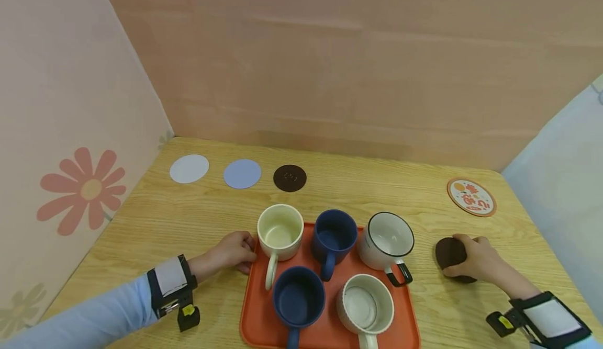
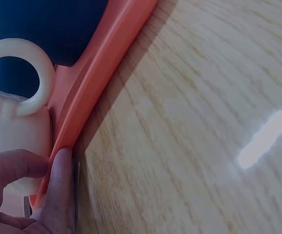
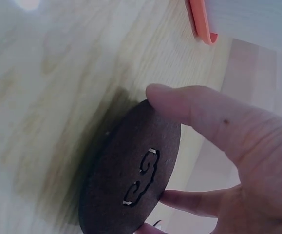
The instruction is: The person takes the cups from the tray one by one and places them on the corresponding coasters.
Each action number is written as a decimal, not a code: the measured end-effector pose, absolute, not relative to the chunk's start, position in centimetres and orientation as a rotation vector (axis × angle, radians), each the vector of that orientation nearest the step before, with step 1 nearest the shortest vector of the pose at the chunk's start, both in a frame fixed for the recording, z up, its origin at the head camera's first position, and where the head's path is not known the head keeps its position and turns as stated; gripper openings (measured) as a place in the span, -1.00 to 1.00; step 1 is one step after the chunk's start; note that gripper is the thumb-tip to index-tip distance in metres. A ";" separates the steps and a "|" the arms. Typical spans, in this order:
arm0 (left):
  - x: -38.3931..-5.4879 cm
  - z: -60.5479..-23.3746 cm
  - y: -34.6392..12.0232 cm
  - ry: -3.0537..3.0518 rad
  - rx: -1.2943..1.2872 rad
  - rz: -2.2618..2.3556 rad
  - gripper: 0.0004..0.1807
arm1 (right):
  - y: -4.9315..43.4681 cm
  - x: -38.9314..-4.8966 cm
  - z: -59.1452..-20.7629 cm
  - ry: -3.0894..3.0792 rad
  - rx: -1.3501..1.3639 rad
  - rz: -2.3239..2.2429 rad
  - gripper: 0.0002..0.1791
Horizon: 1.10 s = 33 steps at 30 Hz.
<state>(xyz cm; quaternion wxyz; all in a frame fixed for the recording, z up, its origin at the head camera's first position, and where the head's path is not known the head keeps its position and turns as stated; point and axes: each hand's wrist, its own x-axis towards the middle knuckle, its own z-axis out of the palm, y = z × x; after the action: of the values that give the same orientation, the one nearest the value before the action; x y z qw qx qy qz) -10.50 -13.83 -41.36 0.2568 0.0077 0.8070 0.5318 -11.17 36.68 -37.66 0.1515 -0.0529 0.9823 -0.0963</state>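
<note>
My left hand [image 1: 234, 252] pinches the left rim of an orange-red tray [image 1: 254, 307], thumb and finger on the edge beside the cream mug [image 2: 19, 131]. My right hand [image 1: 482, 259] holds a dark brown round coaster [image 3: 131, 170] by its edge, tilted just over the table; a curly cut-out pattern shows on its face. On the tray stand two navy mugs, one at the back [image 1: 335, 231] and one in front [image 1: 299, 296], the cream mug with its handle toward me, a white mug [image 1: 391, 236] with black rim and handle, and an off-white mug [image 1: 366, 302].
Along the back of the wooden table [image 1: 212, 207] lie a white disc [image 1: 189, 168], a pale blue disc [image 1: 242, 173] and a dark brown coaster [image 1: 289, 178]. A printed round coaster [image 1: 471, 196] lies at the back right. Cloth-like walls [image 1: 330, 77] enclose the table.
</note>
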 end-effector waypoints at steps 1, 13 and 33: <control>-10.5 -41.4 -13.8 2.189 0.015 1.441 -0.77 | 36.5 -11.3 -37.7 2.826 -0.162 -0.278 -0.01; -10.7 -41.6 -13.6 2.190 -0.011 1.467 -0.78 | 34.8 -13.0 -37.3 2.821 -0.185 -0.306 0.00; -10.4 -41.3 -13.6 2.187 0.002 1.471 -0.79 | 32.5 -15.5 -37.0 2.910 -0.348 -0.355 -0.01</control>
<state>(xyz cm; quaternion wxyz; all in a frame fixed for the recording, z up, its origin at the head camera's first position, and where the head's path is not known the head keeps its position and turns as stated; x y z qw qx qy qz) -10.42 -13.60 -41.29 0.2505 0.0006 0.8033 0.5403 -15.49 32.45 -36.98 0.0944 -0.1172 0.9814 -0.1196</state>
